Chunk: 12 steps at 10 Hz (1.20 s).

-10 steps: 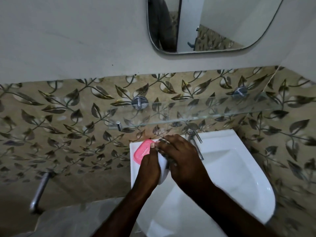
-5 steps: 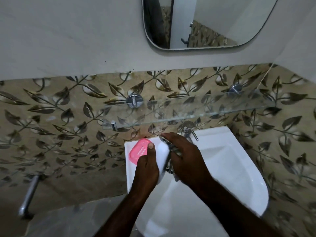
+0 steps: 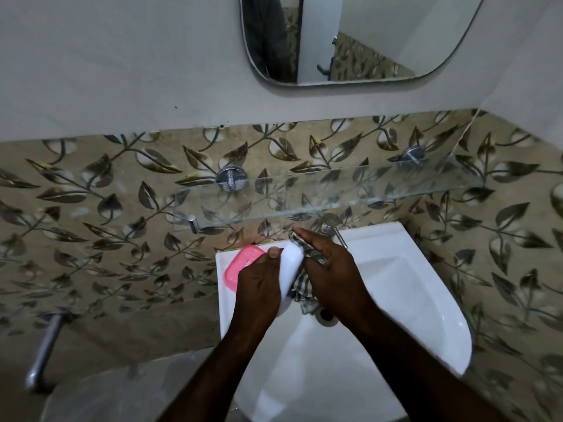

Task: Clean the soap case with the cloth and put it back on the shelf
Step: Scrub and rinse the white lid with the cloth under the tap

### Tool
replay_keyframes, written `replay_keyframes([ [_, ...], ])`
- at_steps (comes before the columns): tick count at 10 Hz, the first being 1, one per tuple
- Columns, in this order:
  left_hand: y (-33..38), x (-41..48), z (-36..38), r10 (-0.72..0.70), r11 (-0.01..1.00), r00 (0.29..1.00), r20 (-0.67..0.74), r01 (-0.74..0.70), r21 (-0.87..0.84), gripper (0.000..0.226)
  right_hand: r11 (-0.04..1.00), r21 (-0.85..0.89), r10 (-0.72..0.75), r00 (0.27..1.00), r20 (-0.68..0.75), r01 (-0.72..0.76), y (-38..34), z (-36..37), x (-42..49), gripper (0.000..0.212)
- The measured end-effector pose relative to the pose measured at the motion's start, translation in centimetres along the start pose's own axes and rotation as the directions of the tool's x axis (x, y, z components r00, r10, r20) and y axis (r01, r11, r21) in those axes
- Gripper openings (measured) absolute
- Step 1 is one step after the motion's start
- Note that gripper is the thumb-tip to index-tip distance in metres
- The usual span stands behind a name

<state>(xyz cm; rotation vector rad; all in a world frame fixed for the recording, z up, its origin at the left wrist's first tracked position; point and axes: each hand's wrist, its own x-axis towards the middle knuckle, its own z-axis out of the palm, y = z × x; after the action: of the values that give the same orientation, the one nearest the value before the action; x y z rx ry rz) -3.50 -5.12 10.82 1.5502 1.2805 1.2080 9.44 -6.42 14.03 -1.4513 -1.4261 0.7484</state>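
Nothing legible from where I stand: no letters, brand or number shows on the white plastic soap case (image 3: 291, 268), the pink oval plastic piece (image 3: 240, 264) left of it, the checked grey cloth (image 3: 304, 292) or the white ceramic basin (image 3: 411, 287).

My left hand (image 3: 259, 284) curls round the white oval plastic soap case (image 3: 292, 263), with the thumb lying up along its near face and the forearm rising from below. My right hand (image 3: 333, 275), just beside it, holds the crumpled grey checked cloth (image 3: 304, 295) against the case. Its fingers reach away from me, and its forearm comes in from the lower right.
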Motion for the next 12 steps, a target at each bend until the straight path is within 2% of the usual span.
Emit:
replay_keyframes([
  [1, -0.8, 0.2, 0.0, -0.020, 1.000, 1.000, -0.009, 0.020, -0.015, 0.025, 0.979, -0.158, -0.142, 0.987, -0.070, 0.130, -0.4, 0.1, -0.7, 0.050],
  [2, 0.6, -0.6, -0.2, -0.041, 0.999, 0.999, -0.017, 0.040, -0.013, 0.035, 0.803, -0.433, -0.432, 0.900, 0.048, 0.409, -1.1, 0.9, -1.6, 0.052],
  [3, 0.5, -1.0, -0.3, 0.008, 0.995, 0.999, -0.053, -0.014, -0.103, 0.033, 0.901, -0.297, -0.323, 0.946, 0.022, 0.315, -0.9, 0.3, -1.5, 0.053],
  [4, 0.3, -1.2, -0.4, -0.024, 0.985, 0.999, -0.030, 0.019, -0.171, 0.035, 0.990, -0.117, -0.077, 0.997, -0.023, 0.074, -0.2, -0.6, -1.2, 0.052],
  [5, 0.4, -0.9, -0.4, 0.006, 0.985, 0.999, -0.052, -0.015, -0.171, 0.043, 0.927, -0.290, -0.255, 0.967, -0.029, 0.236, -1.4, 0.9, -2.4, 0.053],
  [6, 0.1, -1.3, -0.6, 0.015, 0.971, 0.990, -0.144, -0.049, -0.234, 0.044, 0.866, -0.341, -0.367, 0.928, 0.064, 0.366, -1.6, 2.1, -3.1, 0.054],
  [7, -0.2, -2.1, -0.9, 0.009, 0.972, 0.980, -0.199, -0.055, -0.228, 0.056, 0.972, -0.109, -0.209, 0.978, 0.004, 0.208, -1.2, 1.4, -2.8, 0.050],
  [8, 0.7, -2.3, -0.9, 0.005, 0.971, 0.983, -0.182, -0.048, -0.235, 0.041, 0.997, -0.020, -0.081, 0.996, -0.043, 0.080, -1.9, 0.5, -2.6, 0.052],
  [9, 1.8, -1.7, -1.2, -0.011, 0.977, 0.967, -0.255, -0.043, -0.206, 0.035, 0.936, -0.221, -0.288, 0.957, -0.028, 0.275, -3.4, 0.8, -3.3, 0.058],
  [10, 2.5, -1.8, -1.6, 0.031, 0.979, 0.956, -0.291, -0.087, -0.182, 0.036, 0.883, -0.284, -0.372, 0.926, 0.062, 0.374, -3.2, 0.8, -3.0, 0.059],
  [11, 2.3, -2.6, -1.2, 0.081, 0.981, 0.953, -0.291, -0.128, -0.145, 0.035, 0.978, -0.092, -0.185, 0.982, 0.027, 0.187, -2.3, 0.1, -2.8, 0.057],
  [12, 1.5, -2.6, -0.9, 0.107, 0.985, 0.955, -0.277, -0.139, -0.101, 0.041, 0.981, -0.123, -0.149, 0.989, 0.000, 0.148, -2.1, 0.2, -3.4, 0.055],
])
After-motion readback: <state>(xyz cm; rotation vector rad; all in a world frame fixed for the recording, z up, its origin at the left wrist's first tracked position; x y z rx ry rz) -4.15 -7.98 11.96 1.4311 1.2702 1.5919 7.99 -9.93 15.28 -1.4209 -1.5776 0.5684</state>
